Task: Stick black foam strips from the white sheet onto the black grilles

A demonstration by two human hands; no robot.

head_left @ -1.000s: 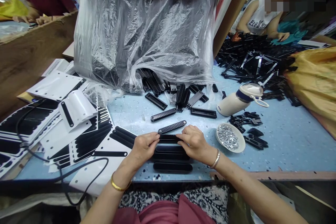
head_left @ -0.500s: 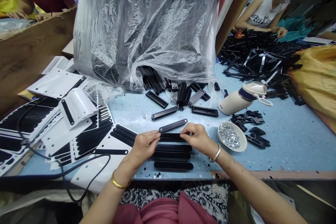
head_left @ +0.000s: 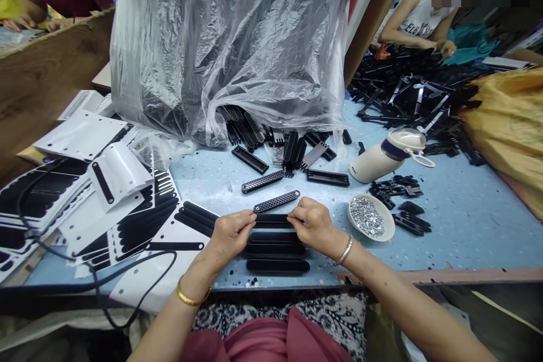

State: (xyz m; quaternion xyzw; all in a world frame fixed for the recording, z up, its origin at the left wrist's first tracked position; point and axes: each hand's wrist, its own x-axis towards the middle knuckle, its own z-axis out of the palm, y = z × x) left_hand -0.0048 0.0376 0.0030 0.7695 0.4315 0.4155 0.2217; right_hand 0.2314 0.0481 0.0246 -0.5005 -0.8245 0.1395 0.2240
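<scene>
A long black strip (head_left: 272, 219) is stretched level between my two hands. My left hand (head_left: 234, 232) pinches its left end and my right hand (head_left: 313, 219) its right end, fingers closed. Whether a plastic bar lies directly under the strip I cannot tell. Just below it, several black bars (head_left: 278, 266) with rounded ends lie in a row. Beyond the strip rest two black bars with a cross-hatched face, the nearer bar (head_left: 276, 202) almost at my fingertips. Left of my left hand are white backing sheets (head_left: 169, 271) bearing black strips.
A clear plastic bag (head_left: 271, 56) spills black parts at the back. To the right stand a bowl of small metal pieces (head_left: 369, 218) and a cream bottle (head_left: 373, 163). A black cable (head_left: 97, 283) crosses the left side. A co-worker (head_left: 424, 22) handles parts behind right.
The view has shifted slightly. My right fingers have curled in and dropped a little at the strip's right end. Both hands stay on the strip.
</scene>
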